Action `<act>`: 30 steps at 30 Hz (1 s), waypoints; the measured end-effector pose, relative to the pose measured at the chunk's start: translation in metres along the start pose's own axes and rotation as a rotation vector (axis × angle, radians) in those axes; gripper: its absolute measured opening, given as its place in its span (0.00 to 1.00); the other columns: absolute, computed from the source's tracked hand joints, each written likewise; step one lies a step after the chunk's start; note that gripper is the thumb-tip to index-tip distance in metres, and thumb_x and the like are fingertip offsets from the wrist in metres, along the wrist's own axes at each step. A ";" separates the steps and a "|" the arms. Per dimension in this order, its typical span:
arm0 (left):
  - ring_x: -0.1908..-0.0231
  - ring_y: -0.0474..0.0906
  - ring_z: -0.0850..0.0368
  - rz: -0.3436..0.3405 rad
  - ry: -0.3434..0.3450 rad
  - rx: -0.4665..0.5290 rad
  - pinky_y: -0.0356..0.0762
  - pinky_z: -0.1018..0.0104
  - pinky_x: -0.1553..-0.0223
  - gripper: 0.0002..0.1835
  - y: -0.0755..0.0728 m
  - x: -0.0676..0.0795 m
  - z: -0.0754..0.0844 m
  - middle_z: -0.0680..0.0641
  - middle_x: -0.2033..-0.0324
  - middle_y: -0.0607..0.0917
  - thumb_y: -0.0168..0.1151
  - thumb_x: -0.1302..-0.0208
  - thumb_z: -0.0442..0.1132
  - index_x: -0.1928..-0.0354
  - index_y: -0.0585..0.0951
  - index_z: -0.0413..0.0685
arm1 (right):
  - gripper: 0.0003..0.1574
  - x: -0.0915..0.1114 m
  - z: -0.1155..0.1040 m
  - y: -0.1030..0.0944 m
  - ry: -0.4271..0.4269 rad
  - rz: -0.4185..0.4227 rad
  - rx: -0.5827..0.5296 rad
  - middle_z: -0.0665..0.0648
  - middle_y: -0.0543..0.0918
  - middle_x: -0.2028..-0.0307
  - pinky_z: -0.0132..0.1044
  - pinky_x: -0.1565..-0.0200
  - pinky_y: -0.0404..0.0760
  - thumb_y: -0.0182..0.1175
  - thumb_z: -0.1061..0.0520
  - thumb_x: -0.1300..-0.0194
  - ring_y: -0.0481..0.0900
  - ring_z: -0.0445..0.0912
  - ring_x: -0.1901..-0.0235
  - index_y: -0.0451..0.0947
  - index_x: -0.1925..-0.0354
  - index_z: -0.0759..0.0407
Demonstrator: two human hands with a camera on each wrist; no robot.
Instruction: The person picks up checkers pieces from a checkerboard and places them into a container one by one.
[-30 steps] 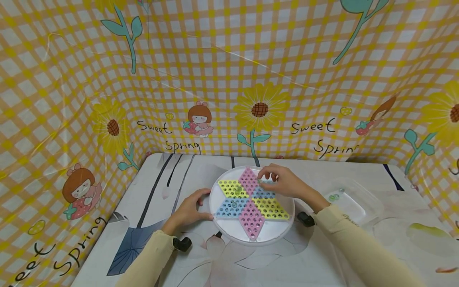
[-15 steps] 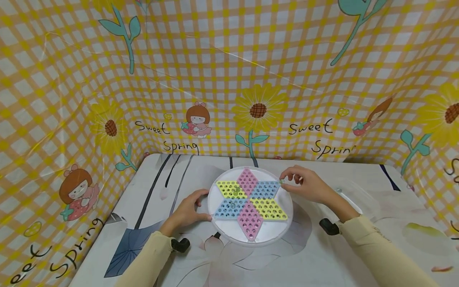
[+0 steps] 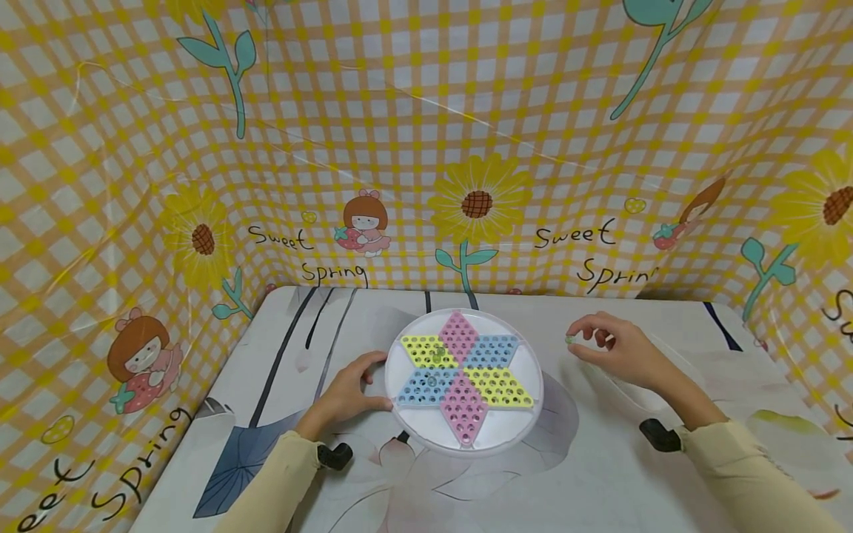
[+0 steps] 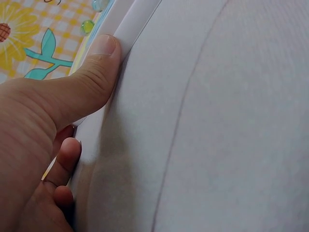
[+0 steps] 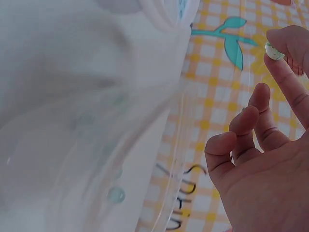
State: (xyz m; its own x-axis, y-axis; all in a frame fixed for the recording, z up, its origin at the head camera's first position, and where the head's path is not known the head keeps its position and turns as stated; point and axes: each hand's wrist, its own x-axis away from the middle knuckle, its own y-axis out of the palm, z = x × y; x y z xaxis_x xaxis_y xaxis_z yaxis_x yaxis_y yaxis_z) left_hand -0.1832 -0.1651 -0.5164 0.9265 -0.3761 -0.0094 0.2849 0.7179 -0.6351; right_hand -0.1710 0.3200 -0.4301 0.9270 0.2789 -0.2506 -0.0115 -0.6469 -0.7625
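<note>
A round white Chinese checkers board point(image 3: 503, 428) bears a star of pink, yellow and blue holed sections. Two marbles sit on it: a yellow-green one point(image 3: 439, 353) in the far-left yellow section and a pale one point(image 3: 432, 381) in the near-left blue section. My left hand point(image 3: 346, 389) holds the board's left rim, its thumb point(image 4: 96, 72) against the edge in the left wrist view. Right of the board, my right hand point(image 3: 616, 352) pinches a white-and-green marble point(image 5: 274, 51) between thumb and index finger. Its other fingers are loosely curled.
A clear plastic container point(image 5: 186, 116) stands at the right, partly hidden by my right hand and forearm in the head view. Several marbles point(image 5: 116, 195) lie in it. A checked cloth point(image 3: 400, 133) hangs behind and beside the table point(image 3: 320, 488).
My right hand has moved right, from over the board's far-right blue section to beyond its rim, carrying the marble. My left hand has stayed at the left rim.
</note>
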 end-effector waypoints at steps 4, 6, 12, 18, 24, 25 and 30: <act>0.59 0.69 0.54 -0.001 0.003 -0.001 0.66 0.59 0.56 0.47 0.000 0.000 0.000 0.49 0.59 0.75 0.85 0.52 0.43 0.28 0.71 0.50 | 0.11 0.010 0.010 -0.009 -0.021 0.029 0.004 0.54 0.76 0.64 0.35 0.70 0.67 0.73 0.57 0.36 0.69 0.45 0.69 0.84 0.55 0.48; 0.59 0.69 0.54 -0.001 0.002 0.000 0.66 0.59 0.56 0.47 0.000 0.000 0.001 0.49 0.59 0.75 0.85 0.52 0.43 0.28 0.71 0.50 | 0.11 0.014 0.015 -0.013 -0.019 0.037 0.003 0.53 0.75 0.64 0.34 0.70 0.67 0.72 0.57 0.36 0.68 0.43 0.69 0.84 0.55 0.48; 0.59 0.69 0.54 0.002 -0.010 -0.008 0.66 0.58 0.55 0.47 0.001 0.000 0.001 0.49 0.59 0.75 0.85 0.52 0.43 0.28 0.71 0.51 | 0.11 0.026 0.031 -0.020 -0.015 0.065 -0.009 0.52 0.75 0.64 0.34 0.71 0.68 0.72 0.59 0.35 0.68 0.42 0.70 0.83 0.55 0.50; 0.58 0.69 0.54 0.003 -0.008 -0.014 0.66 0.57 0.53 0.47 0.000 0.000 0.002 0.49 0.57 0.76 0.85 0.52 0.43 0.28 0.72 0.51 | 0.11 0.037 0.044 -0.026 0.003 0.077 -0.016 0.52 0.75 0.64 0.34 0.71 0.67 0.71 0.60 0.34 0.68 0.42 0.70 0.84 0.54 0.51; 0.57 0.69 0.54 -0.001 -0.005 -0.015 0.66 0.57 0.54 0.47 0.000 0.001 0.003 0.49 0.57 0.76 0.84 0.51 0.43 0.28 0.71 0.50 | 0.11 0.045 0.051 -0.031 0.039 0.082 -0.007 0.54 0.75 0.64 0.34 0.71 0.67 0.71 0.59 0.34 0.68 0.42 0.69 0.84 0.53 0.54; 0.57 0.69 0.54 -0.001 -0.005 -0.016 0.66 0.57 0.54 0.47 0.000 0.001 0.004 0.49 0.57 0.76 0.84 0.51 0.43 0.28 0.71 0.50 | 0.11 0.046 0.052 -0.032 0.043 0.085 -0.004 0.54 0.75 0.64 0.34 0.71 0.67 0.71 0.59 0.34 0.69 0.42 0.69 0.84 0.53 0.54; 0.57 0.69 0.54 -0.001 -0.010 -0.023 0.66 0.58 0.53 0.48 0.000 0.000 0.003 0.49 0.57 0.76 0.84 0.51 0.43 0.28 0.71 0.50 | 0.11 0.049 0.056 -0.032 0.056 0.092 0.006 0.54 0.75 0.64 0.34 0.72 0.67 0.71 0.59 0.35 0.69 0.41 0.70 0.84 0.53 0.55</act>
State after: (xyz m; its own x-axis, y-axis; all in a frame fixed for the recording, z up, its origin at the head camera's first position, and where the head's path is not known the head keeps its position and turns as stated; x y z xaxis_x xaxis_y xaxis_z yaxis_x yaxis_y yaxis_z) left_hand -0.1822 -0.1635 -0.5141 0.9288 -0.3707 -0.0010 0.2803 0.7041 -0.6525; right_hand -0.1467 0.3942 -0.4514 0.9415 0.1784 -0.2859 -0.0993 -0.6640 -0.7412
